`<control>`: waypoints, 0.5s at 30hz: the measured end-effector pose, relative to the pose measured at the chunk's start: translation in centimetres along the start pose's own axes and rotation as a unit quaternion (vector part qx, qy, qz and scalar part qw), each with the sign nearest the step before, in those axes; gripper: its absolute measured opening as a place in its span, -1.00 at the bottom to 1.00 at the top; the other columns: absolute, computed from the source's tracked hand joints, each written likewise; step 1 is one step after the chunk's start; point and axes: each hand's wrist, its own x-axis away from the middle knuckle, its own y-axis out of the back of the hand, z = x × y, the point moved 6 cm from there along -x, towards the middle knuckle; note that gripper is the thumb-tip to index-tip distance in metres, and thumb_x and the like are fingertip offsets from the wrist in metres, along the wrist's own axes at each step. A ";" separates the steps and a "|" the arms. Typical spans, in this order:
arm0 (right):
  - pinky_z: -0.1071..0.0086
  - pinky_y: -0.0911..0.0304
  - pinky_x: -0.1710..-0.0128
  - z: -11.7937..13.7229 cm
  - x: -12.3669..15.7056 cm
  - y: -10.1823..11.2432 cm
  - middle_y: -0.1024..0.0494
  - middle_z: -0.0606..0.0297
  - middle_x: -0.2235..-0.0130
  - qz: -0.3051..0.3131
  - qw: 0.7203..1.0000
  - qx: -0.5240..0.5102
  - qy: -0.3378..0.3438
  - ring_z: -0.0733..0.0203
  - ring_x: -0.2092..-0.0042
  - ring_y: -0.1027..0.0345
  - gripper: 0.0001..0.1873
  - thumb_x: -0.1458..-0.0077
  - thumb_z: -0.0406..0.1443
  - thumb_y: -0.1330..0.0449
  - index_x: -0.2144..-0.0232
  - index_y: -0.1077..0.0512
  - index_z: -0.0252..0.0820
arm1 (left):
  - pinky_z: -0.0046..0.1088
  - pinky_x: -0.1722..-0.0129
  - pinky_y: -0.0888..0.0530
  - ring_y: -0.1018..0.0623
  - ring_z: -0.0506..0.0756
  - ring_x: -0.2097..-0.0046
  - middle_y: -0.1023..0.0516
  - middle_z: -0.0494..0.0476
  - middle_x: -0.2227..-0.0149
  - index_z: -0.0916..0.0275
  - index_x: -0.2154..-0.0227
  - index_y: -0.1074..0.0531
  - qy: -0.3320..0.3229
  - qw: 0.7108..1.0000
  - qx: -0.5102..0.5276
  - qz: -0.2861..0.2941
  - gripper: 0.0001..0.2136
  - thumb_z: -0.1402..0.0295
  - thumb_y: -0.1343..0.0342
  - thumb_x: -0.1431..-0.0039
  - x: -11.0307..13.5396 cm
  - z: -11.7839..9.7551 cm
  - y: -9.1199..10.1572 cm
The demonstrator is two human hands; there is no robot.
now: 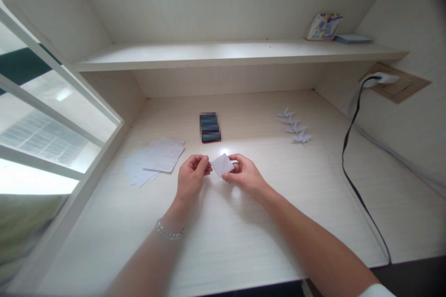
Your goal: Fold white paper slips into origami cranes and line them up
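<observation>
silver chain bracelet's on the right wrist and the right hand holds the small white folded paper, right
No, in the head view the silver chain bracelet is on the left wrist; the right hand does hold the small white folded paper.

Left hand (193, 172), right hand (246, 174) close together, fingers (202, 163) curled; forearms (306, 227) angled inward.

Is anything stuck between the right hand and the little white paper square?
No, nothing visible. The right hand already holds the paper square by its right side, and the left hand is at its left corner. The dark rectangular thing lies beyond them.
</observation>
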 end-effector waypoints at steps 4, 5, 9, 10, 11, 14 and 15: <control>0.43 -0.20 0.47 0.3 0.2 -0.2 -0.51 0.35 0.46 0.010 1.000 0.006 -0.007 0.27 0.46 -0.36 -0.57 0.25 -0.38 -0.26 0.22 -0.33 -0.17 | -0.50 0.41 -0.42 -0.48 -0.01 0.43 -0.50 0.07 0.45 0.31 0.26 -0.43 0.015 0.998 0.006 0.062 -0.64 0.22 -0.26 0.14 0.3 0.2 -0.8; 0.43 -0.20 0.47 0.3 0.2 -0.2 -0.51 0.35 0.46 0.014 1.000 0.006 -0.005 0.27 0.45 -0.37 -0.59 0.25 -0.38 -0.26 0.24 -0.34 -0.17 | -0.50 0.41 -0.42 -0.48 -0.01 0.43 -0.51 0.08 0.45 0.32 0.25 -0.44 0.018 0.997 -0.002 0.078 -0.62 0.25 -0.28 0.17 0.4 0.3 -1.0; 0.42 -0.23 0.44 0.0 0.0 0.0 -0.47 0.40 0.52 0.015 1.000 -0.011 -0.001 0.29 0.47 -0.36 -0.66 0.22 -0.36 -0.25 0.28 -0.35 -0.19 | -0.47 0.40 -0.44 -0.50 0.03 0.39 -0.54 0.17 0.38 0.36 0.27 -0.45 0.011 0.997 -0.021 0.077 -0.63 0.29 -0.29 0.19 0.4 0.6 -1.2; 0.41 -0.25 0.43 -0.1 -0.1 0.1 -0.46 0.41 0.55 0.010 1.000 -0.018 -0.002 0.29 0.48 -0.36 -0.67 0.20 -0.35 -0.25 0.28 -0.34 -0.19 | -0.47 0.40 -0.44 -0.50 0.02 0.40 -0.54 0.17 0.39 0.36 0.26 -0.45 0.010 0.997 -0.025 0.072 -0.62 0.29 -0.29 0.18 0.4 0.7 -1.1; 0.39 -0.26 0.41 -0.3 -0.2 0.2 -0.46 0.42 0.56 0.003 1.000 -0.023 -0.003 0.29 0.48 -0.36 -0.67 0.19 -0.34 -0.25 0.28 -0.34 -0.19 | -0.47 0.42 -0.44 -0.50 0.02 0.42 -0.54 0.16 0.40 0.36 0.26 -0.45 0.009 0.997 -0.029 0.068 -0.62 0.29 -0.29 0.18 0.3 0.7 -1.0; 0.36 -0.29 0.37 -0.5 -0.4 0.4 -0.48 0.39 0.56 -0.027 0.999 -0.021 0.003 0.26 0.46 -0.39 -0.70 0.17 -0.31 -0.25 0.30 -0.36 -0.20 | -0.46 0.41 -0.44 -0.50 0.02 0.42 -0.54 0.16 0.40 0.36 0.25 -0.45 0.008 0.998 -0.030 0.059 -0.61 0.30 -0.30 0.20 0.2 0.7 -0.7; 0.35 -0.30 0.36 -0.5 -0.4 0.5 -0.48 0.37 0.56 -0.035 0.999 -0.017 0.005 0.25 0.45 -0.39 -0.72 0.17 -0.30 -0.25 0.31 -0.36 -0.21 | -0.46 0.39 -0.44 -0.50 0.03 0.40 -0.54 0.17 0.38 0.36 0.25 -0.45 0.006 0.998 -0.028 0.056 -0.61 0.31 -0.30 0.20 0.2 0.6 -0.7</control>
